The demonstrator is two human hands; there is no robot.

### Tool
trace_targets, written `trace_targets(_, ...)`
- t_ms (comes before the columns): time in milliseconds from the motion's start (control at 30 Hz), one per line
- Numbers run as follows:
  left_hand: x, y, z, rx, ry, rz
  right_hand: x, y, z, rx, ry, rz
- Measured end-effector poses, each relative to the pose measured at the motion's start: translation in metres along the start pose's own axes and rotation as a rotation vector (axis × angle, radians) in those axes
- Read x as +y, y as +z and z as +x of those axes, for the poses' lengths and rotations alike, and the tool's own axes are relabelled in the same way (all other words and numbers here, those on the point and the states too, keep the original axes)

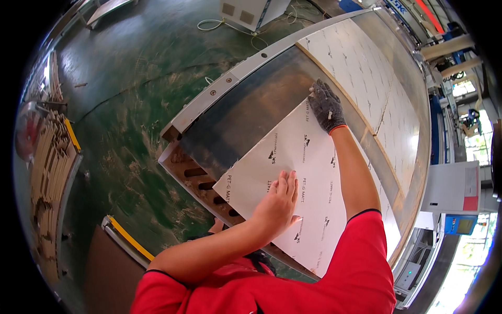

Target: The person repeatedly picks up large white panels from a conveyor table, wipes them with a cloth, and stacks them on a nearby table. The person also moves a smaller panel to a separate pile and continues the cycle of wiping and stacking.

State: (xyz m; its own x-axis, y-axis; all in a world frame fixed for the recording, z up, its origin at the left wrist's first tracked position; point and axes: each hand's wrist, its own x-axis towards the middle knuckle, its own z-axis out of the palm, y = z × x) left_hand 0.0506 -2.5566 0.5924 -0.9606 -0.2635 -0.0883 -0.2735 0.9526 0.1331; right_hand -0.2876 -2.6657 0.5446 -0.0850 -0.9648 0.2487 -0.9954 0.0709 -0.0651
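Observation:
A white film-covered panel [277,157] with printed marks lies at an angle across the near part of a metal-topped machine table [246,107]. My bare left hand [278,205] rests flat on its printed face, fingers stretched out and close together. At the panel's far corner is my right hand [326,107], in a dark grey knit glove with an orange cuff. Its fingers lie stretched out over the corner and edge; the fingertips' undersides are hidden. Just beyond the glove lie more white film-covered panels [355,63] with bare brown edges.
A slotted brown ledge [196,171] runs along the table's near left end. Stacked board strips [52,183] stand at the far left, and a brown board with a yellow edge [130,240] is at lower left. A white cabinet [248,11] stands beyond the table on the green floor [120,115].

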Motion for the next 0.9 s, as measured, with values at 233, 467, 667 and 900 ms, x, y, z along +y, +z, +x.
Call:
trace_targets(233, 0.005, 0.003, -0.007, -0.012, -0.006, 0.027, -0.013, -0.004, -0.014, -0.072, -0.043, -0.106)
trace_targets(467, 0.008, 0.008, -0.011, -0.017, -0.005, 0.024, -0.054, -0.015, -0.035, -0.027, -0.191, -0.054)
trace_targets(667, 0.013, 0.013, -0.015, -0.031, -0.016, -0.012, -0.126, -0.031, -0.066, -0.084, -0.349, 0.003)
trace_targets(900, 0.013, 0.012, -0.032, 0.129, -0.053, -0.271, -0.158, -0.043, -0.078, -0.134, -0.42, 0.107)
